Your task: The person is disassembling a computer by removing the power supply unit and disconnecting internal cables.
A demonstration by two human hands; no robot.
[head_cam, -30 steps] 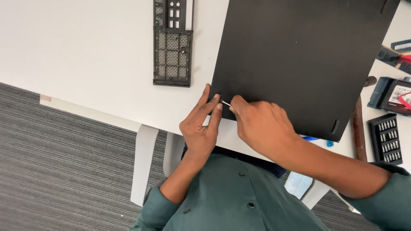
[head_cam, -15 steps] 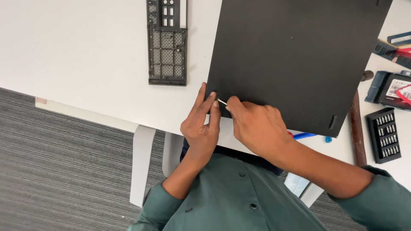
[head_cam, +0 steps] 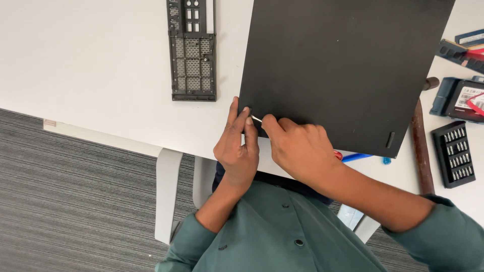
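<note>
Little has moved since the earlier frames: your hands keep the same places at the near left corner of the black panel (head_cam: 348,65), and only the view has drifted slightly, so the work at that corner looks unfinished rather than past a step.

Your left hand (head_cam: 236,151) lies at the panel's corner with its fingers stretched forward, fingertips pressing on the edge. It braces rather than grasps. Your right hand (head_cam: 300,148) is curled tight around a thin metal tool (head_cam: 256,119), whose pale tip shows between the two hands, right at the corner.

That corner sits close to the table's (head_cam: 91,75) near edge, so you have scant room behind your wrists. To the left, the white top lies bare up to the perforated black plate (head_cam: 192,50). To the right it is crowded: a long brown handle (head_cam: 420,146), a black bit tray (head_cam: 455,153) and a blue-capped item (head_cam: 360,157) poking from under the panel.
</note>
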